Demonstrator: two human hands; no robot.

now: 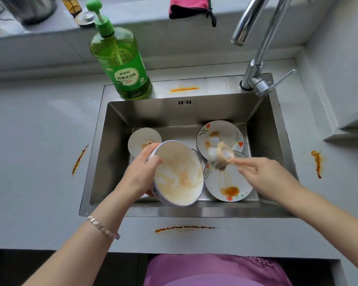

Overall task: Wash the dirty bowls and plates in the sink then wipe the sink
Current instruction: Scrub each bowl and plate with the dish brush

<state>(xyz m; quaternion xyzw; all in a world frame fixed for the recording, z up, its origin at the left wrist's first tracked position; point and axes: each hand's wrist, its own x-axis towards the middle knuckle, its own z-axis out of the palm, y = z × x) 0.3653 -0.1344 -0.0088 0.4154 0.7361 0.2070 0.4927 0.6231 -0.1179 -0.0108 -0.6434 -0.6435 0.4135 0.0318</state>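
Observation:
My left hand (142,168) grips the rim of a large white bowl (179,172), tilted toward me over the steel sink (112,141); its inside is smeared with orange foam. To the right, my right hand (262,174) pinches a blurred, soapy sponge or cloth (220,155) above the dishes. Two flowered plates lie in the sink: one at the back right (225,131), another (234,186) with an orange sauce stain nearer me. A small white dish (142,139) with a stain sits at the back left.
A green dish soap bottle (124,65) stands on the sink's back left ledge. The chrome faucet (254,65) rises at the back right. Orange sauce streaks mark the counter left (80,159), right (317,164), front (184,228) and the back ledge (184,89). A pink cloth (189,7) lies on the sill.

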